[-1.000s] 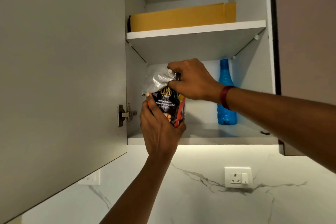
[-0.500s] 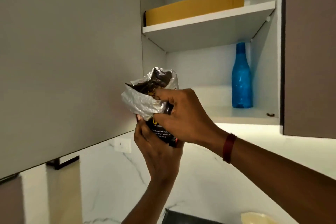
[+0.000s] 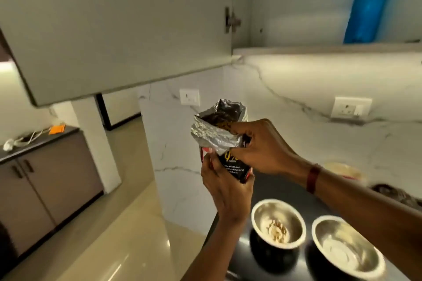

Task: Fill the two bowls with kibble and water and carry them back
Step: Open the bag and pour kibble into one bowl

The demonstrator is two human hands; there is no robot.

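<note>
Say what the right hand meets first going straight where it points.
The right hand pinches the foil top of the kibble bag, so that's first; beyond, probably the marbled wall, depth unclear.

above: open cabinet door (image 3: 114,29) overhangs left, shelf (image 3: 319,49) right | mid: kibble bag (image 3: 217,137) gripped by left hand (image 3: 225,191) and right hand (image 3: 262,146) fills air over bench (image 3: 280,187) edge | below: left bowl (image 3: 262,217) just beside right bowl (image 3: 347,248) | back: blurred clutter (image 3: 344,170), possibly a plate, near wall (image 3: 285,89)

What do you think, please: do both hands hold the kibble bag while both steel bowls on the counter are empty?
Not quite. The left hand and right hand do hold the kibble bag, but the head view shows the bowl nearer it holding a little kibble; only the other bowl looks empty.
</note>
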